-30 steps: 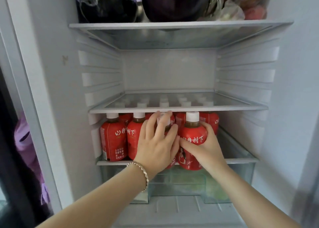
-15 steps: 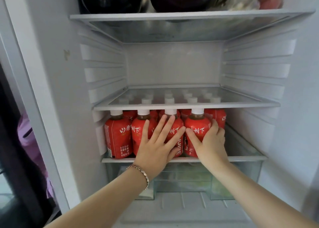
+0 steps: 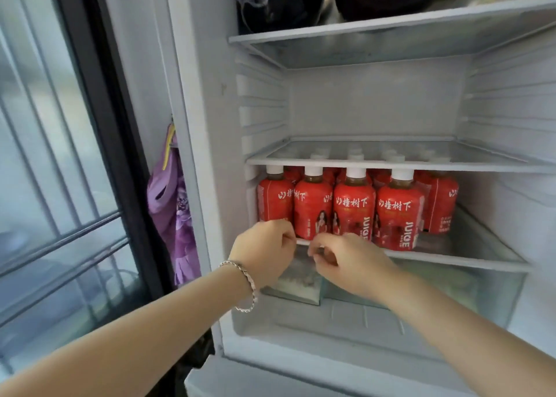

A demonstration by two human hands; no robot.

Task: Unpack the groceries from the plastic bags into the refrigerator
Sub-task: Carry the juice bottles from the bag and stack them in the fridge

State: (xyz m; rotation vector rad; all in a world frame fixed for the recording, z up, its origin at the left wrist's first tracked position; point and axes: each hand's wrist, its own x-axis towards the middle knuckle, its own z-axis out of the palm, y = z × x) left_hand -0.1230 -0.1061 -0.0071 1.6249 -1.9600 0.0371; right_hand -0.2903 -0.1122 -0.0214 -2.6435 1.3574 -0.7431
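Left hand [image 3: 264, 252], right hand [image 3: 352, 263] before bottles [image 3: 354, 208]

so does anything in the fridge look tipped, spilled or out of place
Nothing stands out. The red juice bottles stand upright in neat rows on the lower shelf, caps on, with no spill visible.
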